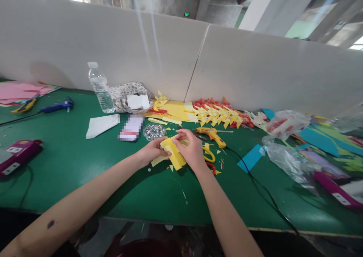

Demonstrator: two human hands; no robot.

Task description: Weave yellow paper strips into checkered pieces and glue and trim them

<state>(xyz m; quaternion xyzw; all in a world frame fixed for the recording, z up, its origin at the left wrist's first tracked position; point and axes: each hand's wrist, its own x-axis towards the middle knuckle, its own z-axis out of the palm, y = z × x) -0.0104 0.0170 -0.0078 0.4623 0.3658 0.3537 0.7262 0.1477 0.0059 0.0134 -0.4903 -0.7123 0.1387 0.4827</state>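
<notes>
The folded yellow paper [177,160] sits between the left hand [151,152] and right hand [193,150], above the tabletop [119,189]. Both pinch it narrowly.

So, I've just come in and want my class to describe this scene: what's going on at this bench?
A person sits or stands at a green table, holding a folded yellow paper piece between the left hand and right hand. A yellow glue gun lies just beyond the right hand, untouched. Farther back is a row of yellow checkered paper shapes, with red-orange ones behind.
</notes>
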